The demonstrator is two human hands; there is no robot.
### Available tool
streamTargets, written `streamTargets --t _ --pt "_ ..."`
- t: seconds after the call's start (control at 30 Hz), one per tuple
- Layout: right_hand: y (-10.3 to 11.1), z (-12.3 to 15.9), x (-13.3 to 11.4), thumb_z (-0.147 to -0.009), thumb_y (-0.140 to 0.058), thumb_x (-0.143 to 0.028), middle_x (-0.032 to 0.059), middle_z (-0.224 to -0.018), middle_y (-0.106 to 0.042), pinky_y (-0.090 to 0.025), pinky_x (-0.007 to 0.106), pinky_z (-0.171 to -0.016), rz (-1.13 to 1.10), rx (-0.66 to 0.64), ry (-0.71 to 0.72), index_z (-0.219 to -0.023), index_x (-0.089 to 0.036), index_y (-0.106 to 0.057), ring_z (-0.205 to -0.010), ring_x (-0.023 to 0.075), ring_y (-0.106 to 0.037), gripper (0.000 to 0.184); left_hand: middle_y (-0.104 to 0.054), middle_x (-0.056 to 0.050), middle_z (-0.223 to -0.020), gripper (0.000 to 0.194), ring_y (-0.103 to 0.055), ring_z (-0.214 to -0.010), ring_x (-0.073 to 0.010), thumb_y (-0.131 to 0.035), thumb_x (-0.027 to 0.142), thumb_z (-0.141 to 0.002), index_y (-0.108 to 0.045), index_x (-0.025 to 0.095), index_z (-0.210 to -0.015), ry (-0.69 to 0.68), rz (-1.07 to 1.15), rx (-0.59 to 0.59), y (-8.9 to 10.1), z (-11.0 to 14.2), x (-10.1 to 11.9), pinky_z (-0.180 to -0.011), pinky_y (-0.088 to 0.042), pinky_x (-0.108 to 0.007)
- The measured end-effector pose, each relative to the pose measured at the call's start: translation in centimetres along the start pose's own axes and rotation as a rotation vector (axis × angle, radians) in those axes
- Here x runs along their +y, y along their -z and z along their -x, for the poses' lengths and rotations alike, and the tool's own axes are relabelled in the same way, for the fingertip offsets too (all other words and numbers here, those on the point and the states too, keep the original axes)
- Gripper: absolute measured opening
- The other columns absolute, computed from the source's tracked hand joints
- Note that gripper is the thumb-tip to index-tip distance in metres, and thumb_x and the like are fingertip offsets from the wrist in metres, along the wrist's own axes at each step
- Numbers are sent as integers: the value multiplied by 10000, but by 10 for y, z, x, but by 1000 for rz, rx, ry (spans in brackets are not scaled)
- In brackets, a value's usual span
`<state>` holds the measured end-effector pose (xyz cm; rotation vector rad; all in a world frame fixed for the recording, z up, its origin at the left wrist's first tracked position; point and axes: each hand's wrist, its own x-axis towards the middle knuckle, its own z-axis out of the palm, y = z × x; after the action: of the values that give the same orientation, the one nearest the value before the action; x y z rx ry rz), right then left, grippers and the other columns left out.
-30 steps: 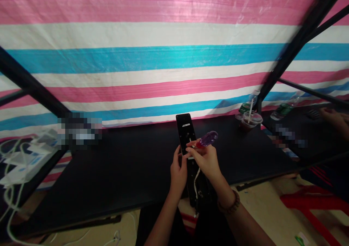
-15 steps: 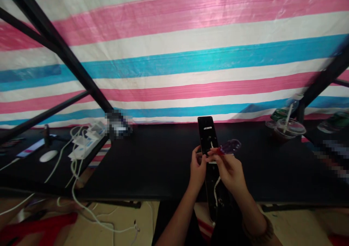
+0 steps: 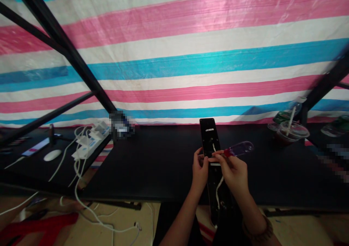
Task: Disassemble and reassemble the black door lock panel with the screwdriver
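A long black door-lock panel (image 3: 209, 137) stands nearly upright in front of me, its lower end reaching down towards my lap. My left hand (image 3: 200, 169) grips its left edge. My right hand (image 3: 231, 171) pinches a screwdriver with a translucent purple handle (image 3: 239, 149), the handle pointing right and the tip hidden by my fingers at the panel's face. A white wire (image 3: 218, 192) runs down the panel below my right hand.
The black table (image 3: 152, 158) runs behind the panel. A plastic cup with a straw (image 3: 290, 131) and a bottle (image 3: 293, 109) stand at far right. A white power strip with cables (image 3: 89, 144) and a mouse (image 3: 52, 155) lie left, before a striped tarp (image 3: 174, 67).
The view has swung left and levelled since the oldest frame, bringing the power strip and mouse into sight. My hands stay on the panel, and the screwdriver handle now points further right.
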<state>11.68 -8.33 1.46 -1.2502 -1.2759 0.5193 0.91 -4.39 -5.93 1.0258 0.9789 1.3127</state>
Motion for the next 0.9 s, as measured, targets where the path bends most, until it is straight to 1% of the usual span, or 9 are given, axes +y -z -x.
streamTargets --t 0.07,0.13,0.27,0.43,0.5,0.57,0.67,0.8,0.9 --pt "-1 -1 -1 -893 -697 -406 91 -930 -794 -639 374 -785 -57 26 -80 -916 -203 -741 -796 253 -777 209 -699 -72 -993 476 -693 -904 -201 -645 401 -911 -514 205 -1325 4 0 -4 1 0 -1 -798 -541 -319" --pt "-1 -2 -3 -869 -727 -409 96 -980 -793 -644 368 -782 -104 -18 -101 -934 -198 -738 -819 253 -779 221 -699 -81 -1004 471 -694 -913 -203 -632 398 -921 -515 198 -1331 -8 -2 -9 1 0 -2 -809 -541 -323" --pt "1 1 -1 -942 -618 -380 89 -1007 -795 -620 374 -859 -70 -130 19 -1001 -221 -758 -916 247 -772 220 -703 -81 -1018 458 -695 -945 -207 -635 396 -920 -530 201 -1321 -37 -7 2 2 0 -6 -856 -533 -335" --pt "-2 -1 2 -861 -717 -419 73 -791 -796 -639 389 -762 62 37 -1 -847 -209 -782 -750 273 -777 220 -695 -62 -978 462 -690 -905 -201 -645 371 -904 -531 208 -1320 -19 -16 16 1 -1 -6 -825 -537 -327" --pt "-3 -2 -3 -853 -728 -416 79 -848 -801 -643 382 -750 18 0 -10 -913 -204 -778 -783 273 -779 226 -700 -71 -990 460 -692 -914 -206 -641 374 -904 -533 202 -1318 -20 -15 9 1 0 -4 -836 -537 -335" --pt "-2 -2 -7 -897 -674 -391 85 -941 -802 -638 372 -784 -17 -78 39 -976 -215 -770 -855 262 -779 215 -708 -81 -1008 457 -696 -923 -211 -643 376 -903 -535 199 -1311 -23 -4 1 1 1 -2 -846 -533 -341" --pt "-3 -1 -9 -947 -597 -354 87 -957 -798 -624 374 -825 1 -103 117 -908 -233 -769 -896 258 -774 213 -711 -74 -999 460 -697 -909 -207 -655 363 -896 -535 195 -1306 -29 -3 5 1 1 -2 -841 -527 -335" --pt "-7 0 -6 -902 -683 -382 76 -849 -792 -646 380 -755 -94 10 -60 -942 -213 -729 -764 261 -781 180 -702 -60 -978 459 -689 -894 -197 -642 361 -908 -528 196 -1321 -36 -16 13 1 1 -4 -830 -525 -327" --pt "-7 0 -5 -860 -735 -389 82 -908 -791 -651 363 -727 -135 -36 -110 -1002 -205 -707 -752 252 -780 234 -700 -71 -1005 468 -691 -910 -203 -643 385 -909 -524 198 -1321 -32 6 -3 1 1 -4 -823 -528 -326"
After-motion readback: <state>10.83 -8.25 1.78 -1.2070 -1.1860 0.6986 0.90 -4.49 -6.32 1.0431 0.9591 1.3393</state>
